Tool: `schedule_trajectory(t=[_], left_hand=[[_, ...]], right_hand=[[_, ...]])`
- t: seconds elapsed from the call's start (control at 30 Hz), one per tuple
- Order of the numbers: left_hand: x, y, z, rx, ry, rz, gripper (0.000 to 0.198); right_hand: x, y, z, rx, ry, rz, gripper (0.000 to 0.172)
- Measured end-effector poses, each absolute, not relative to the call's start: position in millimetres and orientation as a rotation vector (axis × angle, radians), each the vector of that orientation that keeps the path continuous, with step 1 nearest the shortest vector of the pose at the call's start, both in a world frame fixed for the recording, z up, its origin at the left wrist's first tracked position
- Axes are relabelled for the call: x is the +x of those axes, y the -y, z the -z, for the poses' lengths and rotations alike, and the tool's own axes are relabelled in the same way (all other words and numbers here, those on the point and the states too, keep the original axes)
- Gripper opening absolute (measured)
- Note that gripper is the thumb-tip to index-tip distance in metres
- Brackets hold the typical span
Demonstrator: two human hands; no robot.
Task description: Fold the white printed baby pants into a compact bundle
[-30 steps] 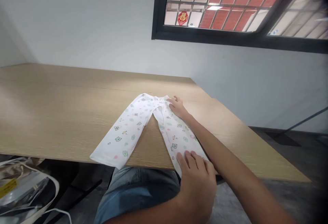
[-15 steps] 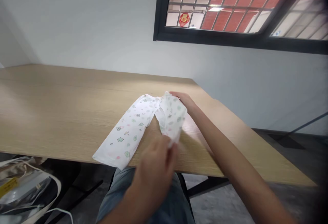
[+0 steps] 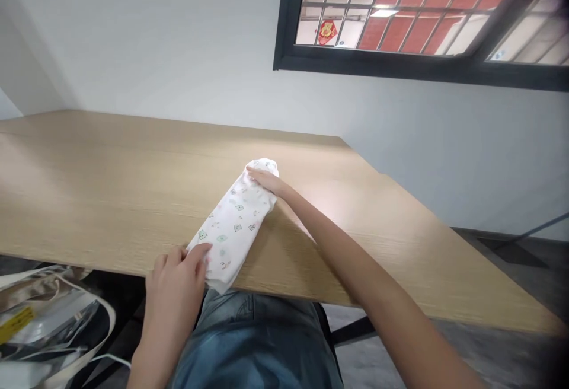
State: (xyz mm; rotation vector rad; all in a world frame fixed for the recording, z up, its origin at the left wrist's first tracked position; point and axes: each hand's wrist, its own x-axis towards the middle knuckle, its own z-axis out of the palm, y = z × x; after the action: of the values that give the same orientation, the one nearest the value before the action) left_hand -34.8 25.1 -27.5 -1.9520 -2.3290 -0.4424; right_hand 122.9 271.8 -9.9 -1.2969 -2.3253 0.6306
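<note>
A pair of small white pants, printed with little green and pink animal figures, lies on the wooden table. One leg is laid over the other, so it forms a single slanting strip with its lower end at the table's front edge. My left hand pinches the lower left corner at the leg hem, thumb on top and fingertips partly hidden. At the far end, my right hand rests on the waist part with its fingers stretched out flat over the cloth.
The wooden table runs to a wall at the back, and its right edge slants away. Below the front edge on the left stands an open bag with packaged items and a white strap. A barred window is above.
My left hand has carried the right pant leg over to the left, onto the other leg. My right hand has moved left along with the waist end and now lies flat on it.
</note>
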Motion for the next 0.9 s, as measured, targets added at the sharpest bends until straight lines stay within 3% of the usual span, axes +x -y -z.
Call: schedule_trajectory(t=[0.23, 0.4, 0.57, 0.7, 0.9], left_hand=[[24.8, -8.6, 18.2, -2.234, 2.091, 0.574, 0.023], [39.5, -84.3, -11.2, -2.739, 1.64, 0.379, 0.026], [51.3, -130.7, 0.1, -2.861, 1.554, 0.308, 0.046], [46.5, -69.1, 30.6, -2.801, 1.545, 0.397, 0.05], [4.8, 5.8, 54.0, -2.801, 1.073, 0.549, 0.062]], right_hand=[[182.5, -246.6, -10.8, -1.228, 2.32, -0.9, 0.045], [195.9, -220.8, -22.6, -1.249, 2.408, -1.05, 0.048], [185.5, -222.9, -8.3, -1.182, 2.838, -0.625, 0.046], [174.9, -248.9, 7.8, -1.349, 2.77, -0.33, 0.048], [159.2, -263.3, 4.3, -1.445, 2.711, -0.16, 0.044]])
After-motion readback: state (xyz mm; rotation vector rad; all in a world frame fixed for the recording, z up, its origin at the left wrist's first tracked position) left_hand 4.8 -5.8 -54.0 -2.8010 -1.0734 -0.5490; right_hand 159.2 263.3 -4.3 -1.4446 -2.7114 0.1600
